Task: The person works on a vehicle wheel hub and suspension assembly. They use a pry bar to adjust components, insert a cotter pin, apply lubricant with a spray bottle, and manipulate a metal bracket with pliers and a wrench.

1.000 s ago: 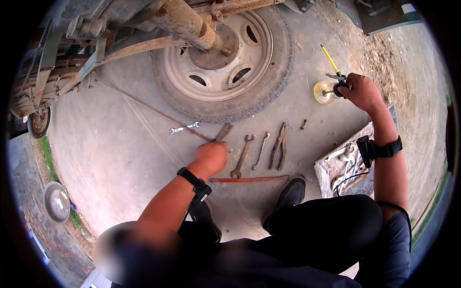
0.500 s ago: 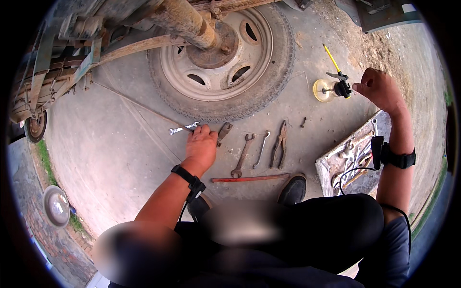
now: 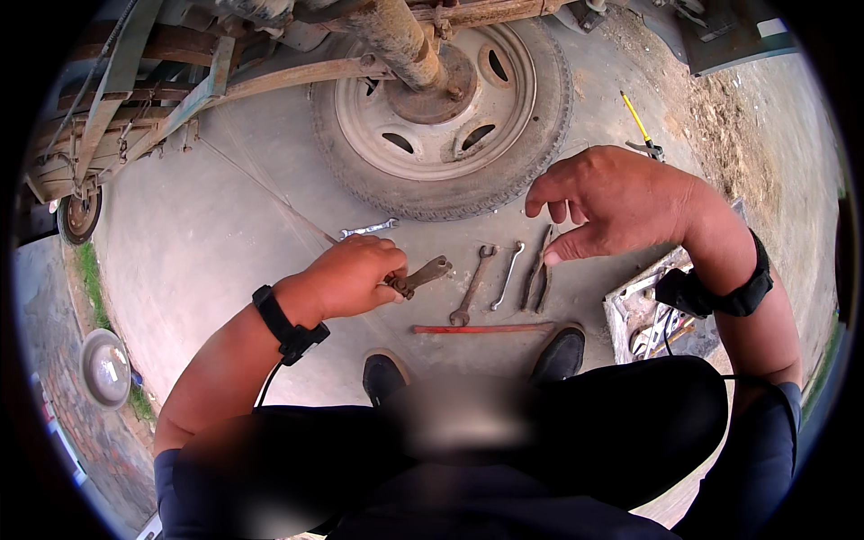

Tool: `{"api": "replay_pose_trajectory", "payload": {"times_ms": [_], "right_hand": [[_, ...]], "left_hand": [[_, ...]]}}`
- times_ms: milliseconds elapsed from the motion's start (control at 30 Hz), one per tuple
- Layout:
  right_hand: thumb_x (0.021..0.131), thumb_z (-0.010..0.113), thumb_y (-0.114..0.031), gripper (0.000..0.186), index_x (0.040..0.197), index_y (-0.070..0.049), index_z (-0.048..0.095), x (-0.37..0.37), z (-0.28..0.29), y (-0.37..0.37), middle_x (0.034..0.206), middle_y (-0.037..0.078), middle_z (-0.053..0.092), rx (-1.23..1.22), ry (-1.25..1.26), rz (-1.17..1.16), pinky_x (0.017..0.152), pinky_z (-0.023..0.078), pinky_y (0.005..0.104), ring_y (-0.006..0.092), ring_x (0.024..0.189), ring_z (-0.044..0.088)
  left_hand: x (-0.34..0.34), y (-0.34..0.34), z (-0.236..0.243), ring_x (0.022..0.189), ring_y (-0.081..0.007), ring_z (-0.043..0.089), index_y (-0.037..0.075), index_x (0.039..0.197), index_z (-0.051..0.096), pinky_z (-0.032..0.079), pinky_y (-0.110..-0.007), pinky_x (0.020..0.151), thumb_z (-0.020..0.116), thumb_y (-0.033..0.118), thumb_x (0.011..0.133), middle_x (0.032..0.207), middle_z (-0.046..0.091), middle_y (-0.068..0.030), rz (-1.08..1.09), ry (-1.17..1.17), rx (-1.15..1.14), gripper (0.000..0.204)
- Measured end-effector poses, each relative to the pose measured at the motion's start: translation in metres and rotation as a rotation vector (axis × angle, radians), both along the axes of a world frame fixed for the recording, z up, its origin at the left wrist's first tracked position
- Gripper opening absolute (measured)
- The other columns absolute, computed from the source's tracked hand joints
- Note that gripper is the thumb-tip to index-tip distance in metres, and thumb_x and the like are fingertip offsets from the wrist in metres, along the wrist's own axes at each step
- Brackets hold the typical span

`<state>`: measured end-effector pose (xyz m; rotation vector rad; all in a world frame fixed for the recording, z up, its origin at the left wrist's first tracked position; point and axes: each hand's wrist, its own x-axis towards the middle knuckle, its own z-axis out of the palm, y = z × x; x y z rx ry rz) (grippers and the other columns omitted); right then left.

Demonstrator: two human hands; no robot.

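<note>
My left hand (image 3: 346,277) is closed around a rusty adjustable wrench (image 3: 425,275), whose head sticks out to the right, lifted over the ground. Palm down, my right hand (image 3: 625,202) hangs in the air with thumb and fingers apart and nothing between them. Its thumb tip overlaps the rusty pliers (image 3: 538,279) lying below. Left of the pliers lie a thin shiny wrench (image 3: 508,277) and a rusty open-ended wrench (image 3: 473,286). Beyond my left hand is a silver wrench (image 3: 369,228).
A wheel (image 3: 432,193) lies flat ahead under a rusty axle (image 3: 405,49). A red bar (image 3: 481,329) lies near my shoes. At right are a tool tray (image 3: 621,315), partly behind my right arm, and an oil can's yellow spout (image 3: 634,115). A metal bowl (image 3: 105,369) sits far left.
My left hand has picked the adjustable wrench up off the ground and brought it nearer to me. My right hand has swung left from beside the oil can, its fingers spreading.
</note>
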<state>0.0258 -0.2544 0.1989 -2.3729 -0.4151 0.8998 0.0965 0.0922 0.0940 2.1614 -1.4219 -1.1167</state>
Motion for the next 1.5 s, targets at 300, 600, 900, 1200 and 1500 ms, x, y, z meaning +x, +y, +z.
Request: {"api": "replay_pose_trajectory", "payload": {"times_ms": [300, 600, 900, 1200, 1500], "right_hand": [[0.083, 0.08, -0.028, 0.043, 0.12, -0.01, 0.066, 0.013, -0.025, 0.11, 0.111, 0.01, 0.066, 0.325, -0.318, 0.125, 0.087, 0.054, 0.0443, 0.0338, 0.103, 0.067], [0.084, 0.08, -0.024, 0.034, 0.113, -0.008, 0.07, 0.007, -0.034, 0.132, 0.103, 0.009, 0.069, 0.345, -0.358, 0.053, 0.082, 0.055, 0.0419, 0.0329, 0.094, 0.068], [0.085, 0.081, -0.017, 0.033, 0.114, -0.006, 0.071, 0.006, -0.043, 0.141, 0.099, 0.009, 0.068, 0.565, -0.114, -0.102, 0.082, 0.053, 0.0354, 0.024, 0.091, 0.067], [0.079, 0.083, -0.012, 0.035, 0.113, -0.009, 0.073, 0.018, -0.046, 0.145, 0.107, 0.008, 0.067, 0.57, -0.44, -0.073, 0.088, 0.055, 0.0369, 0.0286, 0.101, 0.067], [0.079, 0.083, -0.015, 0.056, 0.13, -0.007, 0.062, 0.021, -0.046, 0.146, 0.108, 0.011, 0.067, 0.425, -0.622, -0.16, 0.09, 0.055, 0.0395, 0.0298, 0.1, 0.068]], "left_hand": [[0.019, 0.014, 0.113, 0.093, -0.0286, 0.06, 0.006, 0.096, 0.065, 0.048, -0.039, 0.085, 0.083, 0.011, 0.077, 0.093, 0.064, -0.0069, 0.205, 0.048, -0.168, 0.026], [0.018, 0.031, 0.124, 0.095, -0.0281, 0.061, 0.006, 0.102, 0.067, 0.049, -0.037, 0.087, 0.085, 0.01, 0.075, 0.097, 0.066, -0.007, 0.226, 0.063, -0.207, 0.032], [0.019, 0.048, 0.12, 0.096, -0.0304, 0.062, 0.008, 0.105, 0.069, 0.049, -0.04, 0.086, 0.083, 0.01, 0.076, 0.099, 0.066, -0.0068, 0.171, -0.164, -0.319, 0.032], [0.014, 0.05, 0.115, 0.095, -0.031, 0.061, 0.01, 0.105, 0.069, 0.049, -0.041, 0.086, 0.082, 0.008, 0.076, 0.097, 0.065, -0.0066, 0.174, -0.144, -0.331, 0.032], [0.013, 0.049, 0.105, 0.096, -0.0307, 0.06, 0.008, 0.111, 0.068, 0.048, -0.042, 0.089, 0.08, 0.007, 0.076, 0.099, 0.064, -0.0071, 0.141, -0.156, -0.344, 0.037]]}}
